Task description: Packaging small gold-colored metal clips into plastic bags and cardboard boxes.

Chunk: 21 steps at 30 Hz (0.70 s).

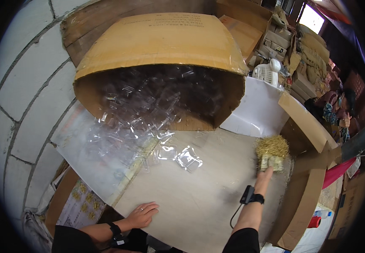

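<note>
My left hand [142, 214] lies on the near edge of the pale tabletop [182, 185], fingers stretched loosely and nothing in them. At the right side of the table my right hand [266, 173] grips a small clear plastic case [272, 162], which looks filled with gold-coloured bits. It is held against a heap of thin gold-coloured metal pieces [272, 145], too small to name for sure. Part of my right fingers is hidden by the case. Two loose clear plastic cases [189, 159] lie mid-table, beside a large spill of similar ones.
A big cardboard box [161, 42] on its side spills clear cases [127, 126] leftward. Cardboard flaps [302, 206] wall the right edge. Bundles of gold pieces [90, 197] sit in a box at lower left. A white fan [267, 72] and another person [338, 107] are beyond.
</note>
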Tool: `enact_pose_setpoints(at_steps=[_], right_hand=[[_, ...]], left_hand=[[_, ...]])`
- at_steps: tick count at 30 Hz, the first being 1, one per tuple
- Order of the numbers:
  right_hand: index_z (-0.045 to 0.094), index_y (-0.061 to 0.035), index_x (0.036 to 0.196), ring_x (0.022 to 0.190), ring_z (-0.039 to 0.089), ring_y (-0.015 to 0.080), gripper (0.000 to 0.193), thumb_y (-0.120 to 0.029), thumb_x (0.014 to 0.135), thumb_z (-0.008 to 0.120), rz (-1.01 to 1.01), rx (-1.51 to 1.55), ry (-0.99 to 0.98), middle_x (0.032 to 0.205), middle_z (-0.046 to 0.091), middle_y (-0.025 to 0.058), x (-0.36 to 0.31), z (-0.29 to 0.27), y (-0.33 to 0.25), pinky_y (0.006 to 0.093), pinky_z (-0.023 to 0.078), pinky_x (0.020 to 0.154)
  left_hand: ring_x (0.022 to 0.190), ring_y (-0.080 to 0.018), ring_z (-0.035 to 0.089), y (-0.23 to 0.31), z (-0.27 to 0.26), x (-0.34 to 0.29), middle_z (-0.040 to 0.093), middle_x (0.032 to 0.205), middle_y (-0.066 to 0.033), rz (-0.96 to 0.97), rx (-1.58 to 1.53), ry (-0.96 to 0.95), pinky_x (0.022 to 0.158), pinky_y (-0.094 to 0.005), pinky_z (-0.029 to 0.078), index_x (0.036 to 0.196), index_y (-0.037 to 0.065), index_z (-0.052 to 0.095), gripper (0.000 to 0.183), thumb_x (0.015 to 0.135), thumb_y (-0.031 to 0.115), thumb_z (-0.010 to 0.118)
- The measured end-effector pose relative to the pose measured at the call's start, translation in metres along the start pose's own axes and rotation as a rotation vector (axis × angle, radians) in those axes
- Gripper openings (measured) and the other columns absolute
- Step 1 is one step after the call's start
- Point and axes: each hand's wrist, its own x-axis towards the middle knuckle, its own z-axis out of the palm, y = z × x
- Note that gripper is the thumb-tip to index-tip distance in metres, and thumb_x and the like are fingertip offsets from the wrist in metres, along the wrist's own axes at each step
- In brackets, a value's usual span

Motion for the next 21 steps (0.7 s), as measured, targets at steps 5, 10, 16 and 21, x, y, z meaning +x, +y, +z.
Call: enact_pose_setpoints(at_steps=[5,10,16,21], right_hand=[[0.044,0.0032,0.123,0.097,0.059,0.0287,0.035,-0.005,0.091,0.034,0.129,-0.004,0.14,0.113,0.054,0.0165,-0.167,0.029,0.007,0.0441,0.055,0.079],[0.044,0.0006,0.125,0.099,0.061,0.0288,0.035,-0.005,0.091,0.049,0.334,0.05,0.004,0.114,0.056,0.0154,-0.323,-0.021,0.009,0.0444,0.056,0.081],[0.046,-0.0093,0.126,0.101,0.06,0.0309,0.038,-0.008,0.089,0.056,0.661,0.195,0.006,0.114,0.058,0.0124,-0.435,-0.076,0.006,0.0488,0.055,0.082],[0.054,-0.0091,0.118,0.1,0.061,0.0289,0.028,-0.017,0.091,0.055,0.858,0.338,-0.104,0.11,0.061,0.0134,-0.436,-0.103,0.032,0.0482,0.053,0.083]], left_hand=[[0.119,-0.0266,0.047,0.0,0.001,-0.002,0.051,0.12,-0.0092,-0.009,0.048,0.033,0.097,-0.0395,0.039,0.104,0.004,0.058,0.032,0.073,0.001,0.051],[0.12,-0.0278,0.045,-0.001,0.006,-0.004,0.051,0.121,-0.0093,0.019,0.105,0.035,0.098,-0.0417,0.037,0.104,0.004,0.058,0.032,0.073,0.003,0.051],[0.122,-0.028,0.042,-0.003,0.01,-0.001,0.048,0.124,-0.0099,0.014,0.099,0.054,0.1,-0.0419,0.035,0.107,0.004,0.055,0.036,0.071,0.002,0.053],[0.123,-0.0298,0.041,-0.005,-0.002,0.005,0.046,0.128,-0.0124,0.012,0.071,-0.065,0.101,-0.0442,0.033,0.112,0.002,0.053,0.04,0.072,0.001,0.051]])
